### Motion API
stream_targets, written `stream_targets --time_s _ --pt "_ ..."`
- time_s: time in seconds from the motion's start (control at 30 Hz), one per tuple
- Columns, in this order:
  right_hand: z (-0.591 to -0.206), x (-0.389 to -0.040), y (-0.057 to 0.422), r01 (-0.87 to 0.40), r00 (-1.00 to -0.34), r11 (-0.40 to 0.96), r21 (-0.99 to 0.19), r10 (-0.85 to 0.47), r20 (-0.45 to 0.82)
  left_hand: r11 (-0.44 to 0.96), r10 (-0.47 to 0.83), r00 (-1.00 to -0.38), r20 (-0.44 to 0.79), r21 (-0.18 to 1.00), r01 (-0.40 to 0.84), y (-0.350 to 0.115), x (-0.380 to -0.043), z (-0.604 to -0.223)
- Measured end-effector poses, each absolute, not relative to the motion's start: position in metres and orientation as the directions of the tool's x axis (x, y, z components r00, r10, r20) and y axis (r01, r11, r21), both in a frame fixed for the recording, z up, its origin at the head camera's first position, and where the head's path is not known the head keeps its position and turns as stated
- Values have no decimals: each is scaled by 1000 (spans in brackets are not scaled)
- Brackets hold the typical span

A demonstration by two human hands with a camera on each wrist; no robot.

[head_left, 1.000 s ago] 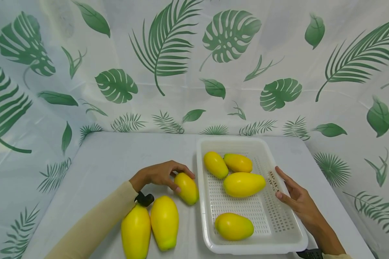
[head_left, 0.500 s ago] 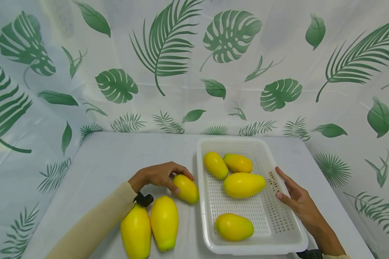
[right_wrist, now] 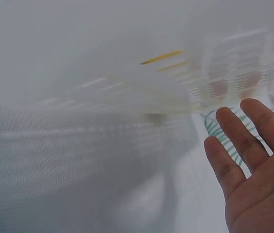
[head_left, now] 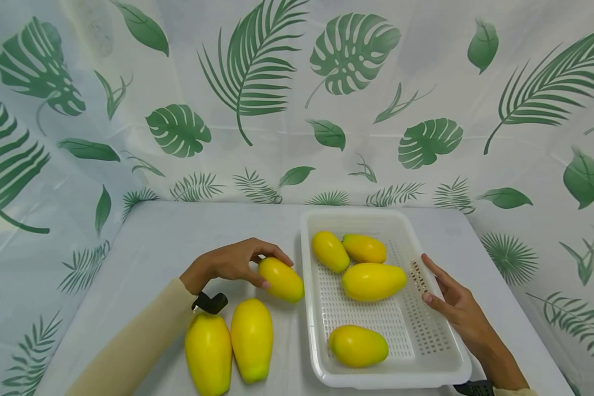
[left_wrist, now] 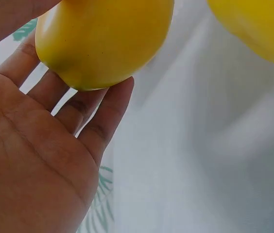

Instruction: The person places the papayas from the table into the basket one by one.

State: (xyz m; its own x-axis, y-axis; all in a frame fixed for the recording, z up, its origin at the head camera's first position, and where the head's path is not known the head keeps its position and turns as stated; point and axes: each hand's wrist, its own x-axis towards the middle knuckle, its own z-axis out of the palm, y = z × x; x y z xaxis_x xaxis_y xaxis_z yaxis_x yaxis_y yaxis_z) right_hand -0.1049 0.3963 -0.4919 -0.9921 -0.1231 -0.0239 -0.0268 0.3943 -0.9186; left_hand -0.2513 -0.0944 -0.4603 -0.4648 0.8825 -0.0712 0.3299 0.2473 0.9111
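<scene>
My left hand (head_left: 235, 263) holds a yellow mango (head_left: 282, 280) with a greenish tip, thumb on the near side and fingers on the far side. This mango is just left of the white plastic basket (head_left: 313, 330); whether it touches the table I cannot tell. In the left wrist view the fingers bend round the mango (left_wrist: 103, 43). My right hand (head_left: 455, 311) rests at the basket's right side, thumb by the rim. Its fingers look fairly straight against the basket wall in the right wrist view, where the hand (right_wrist: 263, 179) shows only partly.
Inside the basket lie several mangoes: three grouped toward the back, including a large one (head_left: 373, 281), and one mango (head_left: 358, 345) near the front. Two more mangoes, one (head_left: 209, 355) under the left wrist and one (head_left: 252, 341) beside it, lie on the white table (head_left: 168, 236).
My left hand has shifted slightly left and away from me with the mango, which has turned a little. The right hand and basket stay in place.
</scene>
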Motion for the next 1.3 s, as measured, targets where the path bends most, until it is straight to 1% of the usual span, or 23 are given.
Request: stream_targets --time_s 0.27,0.43,0.87,1.07,1.3 --pt "-492 -105 397 -23 -991 385 -923 -128 -29 216 902 -430 -40 903 371 -95 -245 -449" --pt "-493 -104 397 -30 -991 386 -922 -132 -23 210 915 -402 -45 901 379 -96 -241 -442" --pt "-491 -104 396 -25 -992 386 -922 -125 -26 189 924 -381 -23 896 402 -94 -236 -422" --pt "-491 -104 396 -25 -992 388 -921 -124 -25 159 931 -365 -1 902 402 -86 -235 -414" --pt "-492 -103 396 -26 -992 383 -923 -127 -25 118 947 -319 26 899 423 -69 -234 -409"
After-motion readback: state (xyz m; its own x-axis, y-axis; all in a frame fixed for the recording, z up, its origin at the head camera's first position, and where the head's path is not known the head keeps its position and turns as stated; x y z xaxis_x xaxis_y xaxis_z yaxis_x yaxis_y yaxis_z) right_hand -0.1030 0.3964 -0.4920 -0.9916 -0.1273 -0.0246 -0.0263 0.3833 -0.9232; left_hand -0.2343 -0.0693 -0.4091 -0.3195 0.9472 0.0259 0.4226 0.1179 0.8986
